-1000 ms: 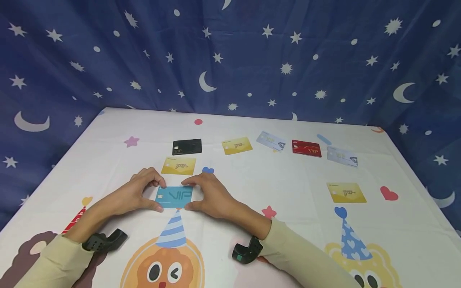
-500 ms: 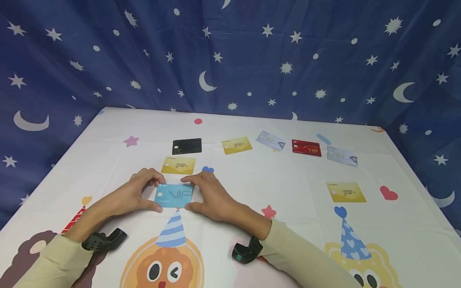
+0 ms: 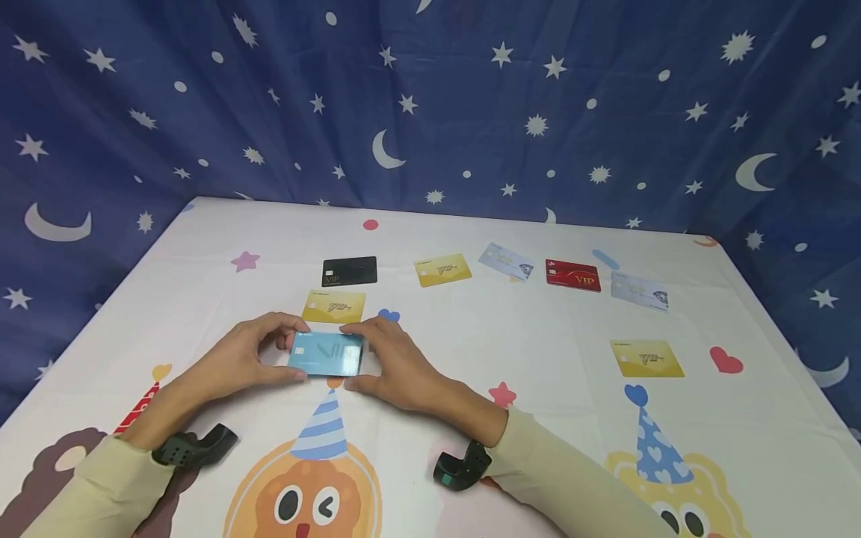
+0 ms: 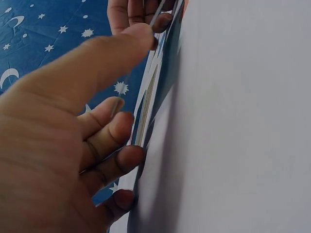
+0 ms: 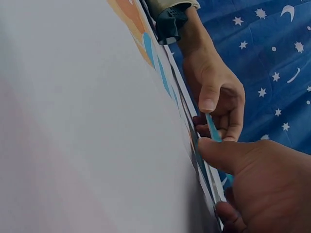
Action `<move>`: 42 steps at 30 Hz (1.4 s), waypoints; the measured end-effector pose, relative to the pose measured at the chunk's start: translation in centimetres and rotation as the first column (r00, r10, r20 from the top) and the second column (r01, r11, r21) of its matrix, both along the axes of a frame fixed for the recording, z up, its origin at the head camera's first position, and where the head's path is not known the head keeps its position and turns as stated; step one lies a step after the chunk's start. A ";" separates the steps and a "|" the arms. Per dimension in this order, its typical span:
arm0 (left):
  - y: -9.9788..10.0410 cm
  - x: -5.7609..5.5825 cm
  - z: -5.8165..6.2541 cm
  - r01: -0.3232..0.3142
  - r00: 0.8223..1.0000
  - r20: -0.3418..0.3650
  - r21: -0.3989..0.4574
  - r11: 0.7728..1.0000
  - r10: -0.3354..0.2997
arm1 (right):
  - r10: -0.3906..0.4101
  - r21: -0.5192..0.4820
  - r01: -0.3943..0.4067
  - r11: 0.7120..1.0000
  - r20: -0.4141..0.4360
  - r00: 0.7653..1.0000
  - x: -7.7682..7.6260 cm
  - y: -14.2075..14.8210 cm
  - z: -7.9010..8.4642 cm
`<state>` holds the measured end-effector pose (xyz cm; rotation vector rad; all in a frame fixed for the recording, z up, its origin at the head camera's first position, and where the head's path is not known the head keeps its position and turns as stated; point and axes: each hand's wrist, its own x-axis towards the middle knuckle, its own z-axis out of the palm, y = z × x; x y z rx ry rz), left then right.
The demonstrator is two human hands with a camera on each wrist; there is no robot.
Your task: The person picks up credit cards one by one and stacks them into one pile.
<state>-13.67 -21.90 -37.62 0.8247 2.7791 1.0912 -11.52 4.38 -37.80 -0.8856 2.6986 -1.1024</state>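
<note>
A light blue VIP card [image 3: 326, 354] is held between both hands in the head view, tilted and off the tabletop, with glare on its lower right. My left hand [image 3: 245, 354] pinches its left end between thumb and index finger. At the right end, my right hand [image 3: 395, 364] grips it with thumb and forefinger. The left wrist view catches the card edge-on, running from the left hand [image 4: 73, 107] toward the other hand's fingers. From the right wrist, the blue edge of the card [image 5: 213, 127] shows between the two thumbs.
Just behind the hands lies a gold card [image 3: 334, 306], with a black card [image 3: 350, 272] beyond. Farther right lie another gold card [image 3: 443, 270], a silver card [image 3: 507, 261], a red card [image 3: 572, 276] and a second silver card [image 3: 640, 291]. A gold card [image 3: 647, 359] lies nearer.
The blue card has risen from the table and tilted, moving slightly away from the body. Both hands have closed in on its ends and lifted with it. The other cards stay put.
</note>
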 end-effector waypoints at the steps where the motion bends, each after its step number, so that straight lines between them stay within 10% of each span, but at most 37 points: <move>1: 0.0 0.0 0.0 -0.002 1.000 -0.007 0.010 1.000 0.002 | -0.005 -0.026 0.005 1.000 -0.005 1.000 0.0 0.0 0.0; 19: 0.7 0.3 0.8 -0.012 0.996 -0.087 0.021 1.000 0.013 | -0.082 -0.229 0.079 0.970 -0.001 0.997 -0.8 0.9 0.5; 30: 3.2 -0.3 2.5 0.132 0.971 -0.221 0.193 0.972 -0.088 | -0.121 -0.281 0.115 0.953 -0.003 0.993 -1.3 4.2 2.6; 42: 6.3 -0.8 2.6 0.089 0.981 -0.190 0.258 0.962 -0.040 | -0.166 -0.276 0.164 0.947 0.018 0.986 -1.1 7.7 3.5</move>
